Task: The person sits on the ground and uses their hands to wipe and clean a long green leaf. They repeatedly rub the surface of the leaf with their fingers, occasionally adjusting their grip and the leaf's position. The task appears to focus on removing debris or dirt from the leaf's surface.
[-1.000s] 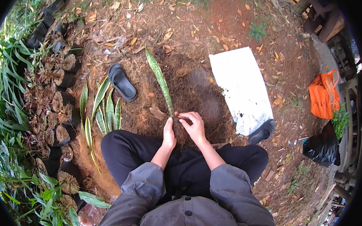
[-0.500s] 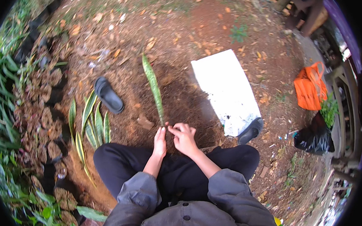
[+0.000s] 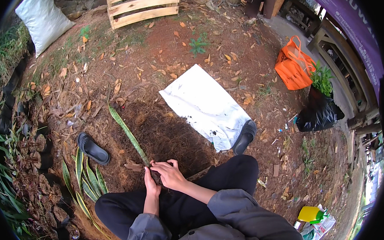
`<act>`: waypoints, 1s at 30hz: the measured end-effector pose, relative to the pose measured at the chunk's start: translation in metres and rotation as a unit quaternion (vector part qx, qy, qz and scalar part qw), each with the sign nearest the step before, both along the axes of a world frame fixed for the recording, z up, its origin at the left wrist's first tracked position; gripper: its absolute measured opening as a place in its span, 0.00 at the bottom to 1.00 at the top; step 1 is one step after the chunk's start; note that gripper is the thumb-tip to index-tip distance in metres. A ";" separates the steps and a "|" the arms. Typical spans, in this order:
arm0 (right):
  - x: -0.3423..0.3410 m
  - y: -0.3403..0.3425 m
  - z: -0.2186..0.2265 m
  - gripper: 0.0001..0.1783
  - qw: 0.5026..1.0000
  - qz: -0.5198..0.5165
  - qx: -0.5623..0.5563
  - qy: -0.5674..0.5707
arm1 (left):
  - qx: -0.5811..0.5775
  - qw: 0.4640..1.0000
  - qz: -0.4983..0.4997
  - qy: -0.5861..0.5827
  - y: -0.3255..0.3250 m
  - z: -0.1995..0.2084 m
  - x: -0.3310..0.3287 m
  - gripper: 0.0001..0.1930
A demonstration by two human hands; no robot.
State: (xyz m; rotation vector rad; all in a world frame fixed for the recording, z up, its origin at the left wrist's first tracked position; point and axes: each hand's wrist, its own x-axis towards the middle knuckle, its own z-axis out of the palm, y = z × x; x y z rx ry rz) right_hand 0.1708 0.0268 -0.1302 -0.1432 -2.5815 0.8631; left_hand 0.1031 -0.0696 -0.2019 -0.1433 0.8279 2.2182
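Note:
A single snake plant leaf (image 3: 129,133), long and mottled green, slants up and away from my hands. My left hand (image 3: 151,184) is closed round its lower end, the thumb side toward the leaf. My right hand (image 3: 170,175) closes in from the other side, its fingers curled at the leaf's base, where a dark clump shows between the palms; whether it is roots or soil I cannot tell. Beyond my hands lies a heap of dark fibrous soil (image 3: 171,136). More snake plant leaves (image 3: 90,179), yellow-edged, rest on the ground by my left knee.
One black sandal (image 3: 93,148) lies left of the soil, another sandal (image 3: 244,137) at the corner of a white sack (image 3: 206,102). Farther right stand an orange bag (image 3: 294,66) and a black plastic bag (image 3: 318,114). A yellow bottle (image 3: 310,214) lies at lower right; plant bags (image 3: 52,188) line the left.
The view has swung, so the ground things sit elsewhere in the picture. My right hand's fingers have come in against the leaf's base; the leaf now leans more to the left.

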 end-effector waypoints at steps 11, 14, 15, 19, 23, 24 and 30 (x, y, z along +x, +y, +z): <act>0.005 -0.009 -0.005 0.27 0.998 0.033 -0.014 -0.045 | -0.080 0.996 0.048 -0.002 -0.004 0.004 -0.002 0.11; -0.003 -0.006 -0.007 0.27 0.998 0.007 -0.034 -0.043 | -0.053 0.998 0.047 -0.001 -0.005 0.005 -0.006 0.12; -0.005 -0.003 -0.005 0.25 0.999 -0.001 -0.035 -0.037 | -0.031 0.998 0.043 -0.021 -0.004 0.008 -0.005 0.13; -0.004 -0.002 -0.004 0.22 0.999 -0.028 -0.026 -0.013 | 0.007 0.999 0.034 -0.027 -0.002 0.014 -0.003 0.13; -0.002 -0.005 -0.002 0.22 0.999 -0.016 0.028 -0.024 | -0.054 0.997 0.048 -0.025 0.000 0.012 -0.002 0.10; -0.001 -0.006 -0.002 0.23 0.998 -0.022 0.042 -0.033 | -0.062 0.997 0.046 -0.020 0.000 0.010 -0.002 0.09; -0.006 0.008 -0.008 0.23 0.999 -0.008 -0.010 -0.048 | -0.017 0.999 0.018 0.020 0.000 0.008 -0.003 0.09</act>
